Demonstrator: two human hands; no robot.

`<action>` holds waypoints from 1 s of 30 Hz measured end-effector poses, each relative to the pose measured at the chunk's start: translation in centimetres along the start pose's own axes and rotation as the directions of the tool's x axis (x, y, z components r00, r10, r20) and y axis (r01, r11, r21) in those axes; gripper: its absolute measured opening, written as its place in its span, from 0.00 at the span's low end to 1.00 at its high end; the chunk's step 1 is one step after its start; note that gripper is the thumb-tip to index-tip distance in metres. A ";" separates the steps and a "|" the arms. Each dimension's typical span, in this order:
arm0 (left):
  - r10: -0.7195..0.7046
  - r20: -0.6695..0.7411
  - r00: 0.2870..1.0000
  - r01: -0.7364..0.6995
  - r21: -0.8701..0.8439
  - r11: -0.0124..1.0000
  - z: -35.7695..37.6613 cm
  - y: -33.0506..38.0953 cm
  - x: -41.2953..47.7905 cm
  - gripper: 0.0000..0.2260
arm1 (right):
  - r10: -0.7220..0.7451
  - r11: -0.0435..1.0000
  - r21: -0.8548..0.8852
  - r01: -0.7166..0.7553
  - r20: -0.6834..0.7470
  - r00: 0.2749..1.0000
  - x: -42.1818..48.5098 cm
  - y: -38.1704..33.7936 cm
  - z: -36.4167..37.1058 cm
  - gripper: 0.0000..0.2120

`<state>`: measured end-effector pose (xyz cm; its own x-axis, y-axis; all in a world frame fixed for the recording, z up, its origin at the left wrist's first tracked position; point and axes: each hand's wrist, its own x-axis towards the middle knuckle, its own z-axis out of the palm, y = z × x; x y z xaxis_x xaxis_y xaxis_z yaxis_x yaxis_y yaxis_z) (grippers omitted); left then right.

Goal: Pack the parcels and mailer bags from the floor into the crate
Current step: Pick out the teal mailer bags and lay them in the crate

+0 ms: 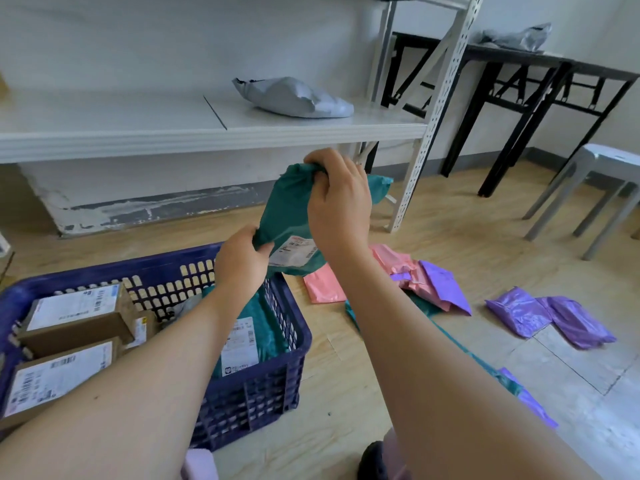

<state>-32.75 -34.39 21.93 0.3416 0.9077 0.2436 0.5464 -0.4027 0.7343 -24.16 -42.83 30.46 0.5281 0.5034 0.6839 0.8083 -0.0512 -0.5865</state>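
1. The blue crate holds cardboard boxes.
2. My left grip pinches the green mailer bag low, above the crate's far corner.
3. My right grip clamps its top.
4. Purple bags lie on the floor beyond.

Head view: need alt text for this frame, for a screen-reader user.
Two bare hands hold a green mailer bag up by a blue crate: the left hand grips its lower edge, the right hand its top. The crate holds two cardboard parcels and a second green bag; pink bags and purple bags lie on the floor.
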 end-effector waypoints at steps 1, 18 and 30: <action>-0.019 -0.033 0.999 0.018 -0.017 1.000 -0.4 -0.3 0.2 0.08 | -0.013 1.000 0.000 0.013 0.004 1.000 -0.1 -0.4 0.5 0.18; -0.430 -0.112 0.896 0.412 -0.150 0.899 -8.3 -10.4 2.2 0.10 | 0.282 0.951 -0.047 -0.307 0.542 0.791 -4.7 0.6 10.4 0.32; -0.644 0.131 0.754 0.647 0.028 0.762 -5.2 -19.5 1.0 0.12 | 0.492 0.821 -0.356 -0.446 0.838 0.237 -10.3 5.3 18.8 0.34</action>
<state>-47.05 -25.04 11.10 0.0056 0.9280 -0.3725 0.6592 0.2766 0.6993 -30.23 -32.11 12.19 0.3051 0.8166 -0.4900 0.5209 -0.5738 -0.6320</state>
